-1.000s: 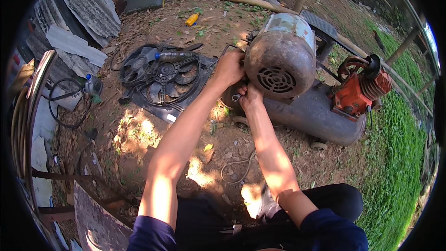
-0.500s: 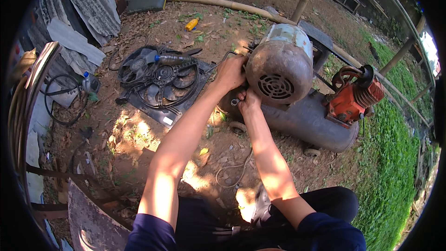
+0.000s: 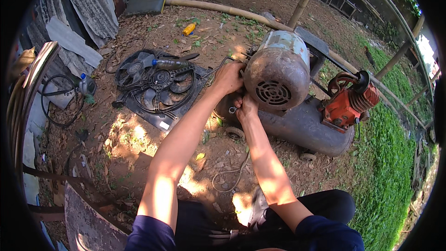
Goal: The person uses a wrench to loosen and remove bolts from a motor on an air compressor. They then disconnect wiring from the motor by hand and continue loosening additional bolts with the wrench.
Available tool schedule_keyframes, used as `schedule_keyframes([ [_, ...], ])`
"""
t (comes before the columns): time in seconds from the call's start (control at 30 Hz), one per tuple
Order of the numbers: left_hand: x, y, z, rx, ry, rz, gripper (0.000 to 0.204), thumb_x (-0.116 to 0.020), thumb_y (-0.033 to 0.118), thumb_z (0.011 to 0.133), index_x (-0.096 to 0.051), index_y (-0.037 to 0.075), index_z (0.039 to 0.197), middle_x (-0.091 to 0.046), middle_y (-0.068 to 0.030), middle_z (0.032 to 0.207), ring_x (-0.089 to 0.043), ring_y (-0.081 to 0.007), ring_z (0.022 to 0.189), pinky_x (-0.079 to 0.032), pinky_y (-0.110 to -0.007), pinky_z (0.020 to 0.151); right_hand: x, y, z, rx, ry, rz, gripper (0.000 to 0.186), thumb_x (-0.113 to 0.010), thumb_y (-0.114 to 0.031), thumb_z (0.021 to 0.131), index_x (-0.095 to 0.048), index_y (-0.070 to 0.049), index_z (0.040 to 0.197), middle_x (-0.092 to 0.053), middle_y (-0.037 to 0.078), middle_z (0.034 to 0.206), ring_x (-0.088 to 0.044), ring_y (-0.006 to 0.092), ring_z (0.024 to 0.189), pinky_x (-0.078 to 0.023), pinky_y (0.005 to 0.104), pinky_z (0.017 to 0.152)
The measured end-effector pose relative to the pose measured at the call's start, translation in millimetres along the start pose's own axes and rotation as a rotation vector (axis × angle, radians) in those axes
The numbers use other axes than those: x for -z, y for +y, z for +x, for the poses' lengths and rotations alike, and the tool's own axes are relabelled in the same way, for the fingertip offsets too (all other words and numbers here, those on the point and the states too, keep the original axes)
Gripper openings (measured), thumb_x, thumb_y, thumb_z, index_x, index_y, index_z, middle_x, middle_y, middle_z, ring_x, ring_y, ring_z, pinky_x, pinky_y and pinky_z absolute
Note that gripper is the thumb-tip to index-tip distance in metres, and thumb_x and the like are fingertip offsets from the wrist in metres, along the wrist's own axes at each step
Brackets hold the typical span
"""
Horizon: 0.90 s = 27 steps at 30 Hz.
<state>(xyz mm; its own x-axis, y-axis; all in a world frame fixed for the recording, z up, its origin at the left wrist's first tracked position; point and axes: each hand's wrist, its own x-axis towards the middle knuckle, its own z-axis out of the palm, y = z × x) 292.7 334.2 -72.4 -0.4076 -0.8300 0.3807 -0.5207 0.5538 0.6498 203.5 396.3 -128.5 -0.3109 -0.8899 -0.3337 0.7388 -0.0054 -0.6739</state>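
Observation:
A rusty grey electric motor (image 3: 278, 75) sits on top of a dark cylindrical air tank (image 3: 304, 130), with an orange compressor pump (image 3: 349, 103) at the tank's right. My left hand (image 3: 228, 77) rests against the motor's left side, fingers curled over a part I cannot make out. Just below it, my right hand (image 3: 246, 108) is closed around a small metal tool or fitting (image 3: 232, 110) under the motor's front. Both hands nearly touch each other.
A black twin radiator fan shroud (image 3: 155, 86) lies on the dirt to the left, with a plastic bottle (image 3: 171, 64) on it. A bamboo pole (image 3: 218, 9) crosses behind. Loose wire (image 3: 230, 176) lies near my knees, grass is at the right, and corrugated sheets (image 3: 90, 4) are at the far left.
The view has drifted slightly, shifting the compressor a little. Both hands stay at the motor's left side, with my right hand still working just under it.

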Motion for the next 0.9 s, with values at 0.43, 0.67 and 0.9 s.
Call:
schedule_keyframes([
  [0.43, 1.8, 2.2, 8.2, -0.060, -0.011, 0.035, 0.030, -0.066, 0.017, 0.077, -0.068, 0.002, 0.103, -0.065, -0.0228, 0.104, -0.060, -0.0411, 0.100, -0.049, -0.046, 0.085, 5.0, 1.7, 3.5, 0.005, -0.007, -0.049, 0.012, -0.041, -0.017, 0.101, -0.050, -0.010, 0.104, -0.057, 0.006, 0.079, -0.034, 0.0082, 0.045, -0.028, 0.0223, 0.036],
  [0.67, -4.8, -26.6, 13.6, 0.195, 0.068, -0.258, 0.029, -0.061, 0.030, 0.090, -0.071, 0.004, 0.099, -0.068, -0.0209, 0.093, -0.065, -0.0384, 0.090, -0.051, -0.044, 0.078, 5.4, -3.2, -4.4, -0.021, -0.019, -0.088, 0.010, -0.046, -0.014, 0.099, -0.049, -0.009, 0.107, -0.057, 0.007, 0.078, -0.033, 0.0088, 0.043, -0.027, 0.0231, 0.036],
  [0.9, -7.9, -44.6, 10.6, 0.340, -0.019, -0.343, 0.036, -0.063, 0.033, 0.091, -0.068, -0.001, 0.101, -0.070, -0.0146, 0.080, -0.069, -0.0220, 0.071, -0.052, -0.036, 0.067, 14.6, -0.3, -14.4, 0.097, 0.032, -0.243, 0.020, -0.059, -0.019, 0.095, -0.048, -0.006, 0.108, -0.055, 0.007, 0.066, -0.035, 0.0110, 0.036, -0.027, 0.0266, 0.031],
])
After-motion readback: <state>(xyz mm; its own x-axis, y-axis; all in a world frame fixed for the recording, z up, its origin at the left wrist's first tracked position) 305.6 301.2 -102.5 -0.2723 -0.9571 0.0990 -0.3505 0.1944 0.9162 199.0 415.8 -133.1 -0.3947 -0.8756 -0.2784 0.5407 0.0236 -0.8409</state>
